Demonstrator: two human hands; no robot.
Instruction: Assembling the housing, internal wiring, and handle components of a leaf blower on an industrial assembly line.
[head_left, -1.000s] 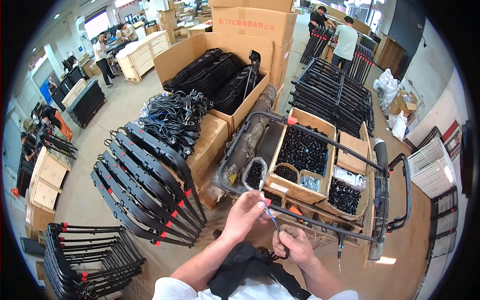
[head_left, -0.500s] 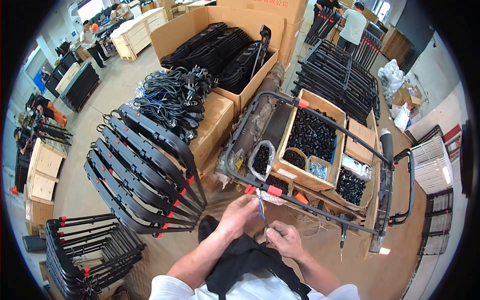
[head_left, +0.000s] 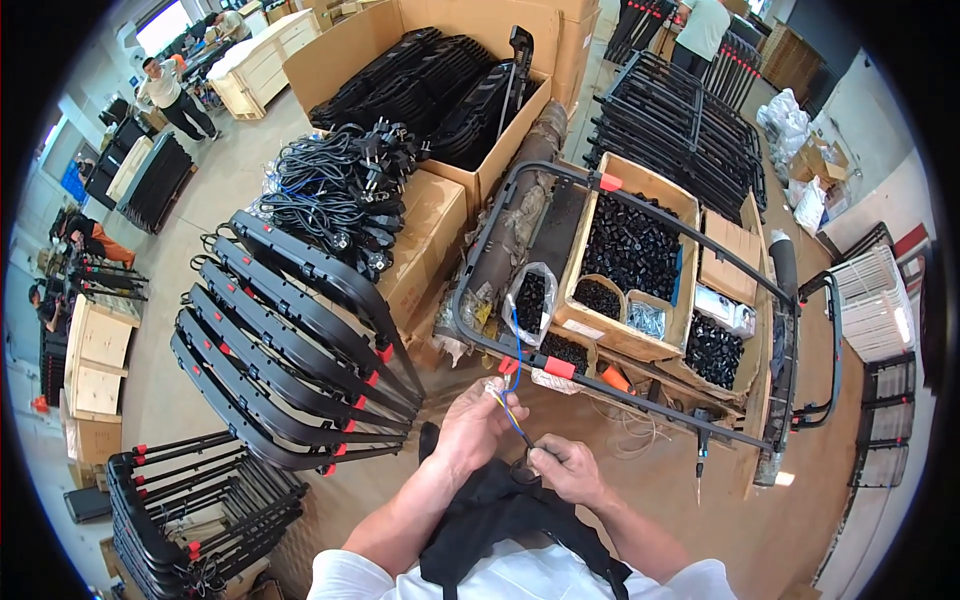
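My right hand (head_left: 568,470) is closed around a black power cable (head_left: 521,436) just below its stripped end. Yellow and blue wires fan out from that end. With thumb and finger together, my left hand (head_left: 472,425) pinches the wire ends; the fingertips partly hide them. One blue wire (head_left: 517,350) stands up free, past the edge of a black tubular frame (head_left: 640,403). This frame has red pieces (head_left: 559,368) on its bars and lies over the parts boxes, just beyond my hands.
An open wooden box (head_left: 690,240) holds many small black parts. At left stand several curved black frames (head_left: 290,340), beside a heap of plug cables (head_left: 340,190) on a carton. A screwdriver-like tool (head_left: 701,445) hangs at the frame's right. People work farther off.
The blue wire has come apart from the other wires and now points upward. My left hand has shifted slightly left with the rest; my right hand keeps its hold on the cable.
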